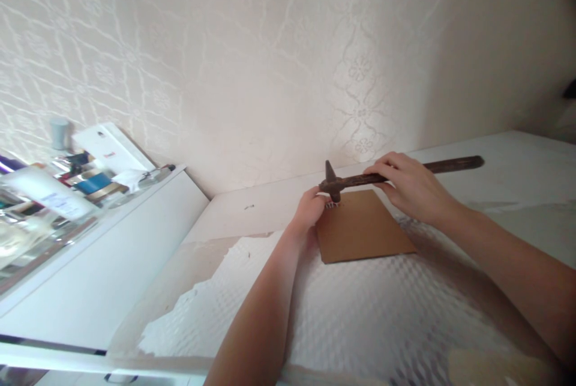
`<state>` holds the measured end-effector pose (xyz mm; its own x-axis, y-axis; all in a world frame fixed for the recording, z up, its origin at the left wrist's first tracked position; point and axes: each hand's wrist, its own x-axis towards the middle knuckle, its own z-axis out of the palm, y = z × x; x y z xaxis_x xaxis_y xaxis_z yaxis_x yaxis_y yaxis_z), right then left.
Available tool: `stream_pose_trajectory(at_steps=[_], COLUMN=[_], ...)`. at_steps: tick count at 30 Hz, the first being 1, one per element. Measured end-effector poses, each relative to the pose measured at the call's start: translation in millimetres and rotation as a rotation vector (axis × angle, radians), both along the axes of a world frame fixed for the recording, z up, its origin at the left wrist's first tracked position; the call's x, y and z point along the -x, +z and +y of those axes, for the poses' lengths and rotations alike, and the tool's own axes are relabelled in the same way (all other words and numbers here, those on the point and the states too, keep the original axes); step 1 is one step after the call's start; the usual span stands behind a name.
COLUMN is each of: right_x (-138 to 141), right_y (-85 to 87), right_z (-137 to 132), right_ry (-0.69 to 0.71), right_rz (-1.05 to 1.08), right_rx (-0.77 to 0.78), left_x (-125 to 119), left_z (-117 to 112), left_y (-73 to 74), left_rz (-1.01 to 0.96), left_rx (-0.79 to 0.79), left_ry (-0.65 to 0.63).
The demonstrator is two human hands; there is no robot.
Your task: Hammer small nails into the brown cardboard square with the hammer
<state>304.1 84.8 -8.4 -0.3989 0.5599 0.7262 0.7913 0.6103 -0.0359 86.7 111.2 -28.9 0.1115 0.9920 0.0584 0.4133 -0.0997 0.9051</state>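
Observation:
My right hand (pixel 407 188) is closed around the wooden handle of a hammer (pixel 360 180), with the end of the handle sticking out to the right. The dark metal head is over the upper left corner of a flat brown board (pixel 362 233). Just below the head, a short row of small metal nails (pixel 332 205) stands at the board's edge. My left hand (pixel 310 209) is at that same corner, fingers curled in beside the nails. The hammer head partly covers its fingertips, so what they pinch is hidden.
Under the board lies a quilted, silvery-white sheet (pixel 382 308) on a white surface (pixel 234 212). A few tiny dark pieces (pixel 249 207) lie farther left. A white cabinet (pixel 108 266) at left carries tubes, boxes and bottles. A patterned wall (pixel 270 74) rises behind.

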Motion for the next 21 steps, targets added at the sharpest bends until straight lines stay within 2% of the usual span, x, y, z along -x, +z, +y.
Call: stream_pose_trajectory(at_steps=[21], right_x=[1.3], right_y=[-1.9], right_z=[0.8], right_ry=[0.010], right_rz=[0.031], right_rx=[0.038], left_x=[0.4], left_z=[1.2], left_y=[-1.6], left_rz=[0.022], left_rx=[-0.022], left_ry=[0.000])
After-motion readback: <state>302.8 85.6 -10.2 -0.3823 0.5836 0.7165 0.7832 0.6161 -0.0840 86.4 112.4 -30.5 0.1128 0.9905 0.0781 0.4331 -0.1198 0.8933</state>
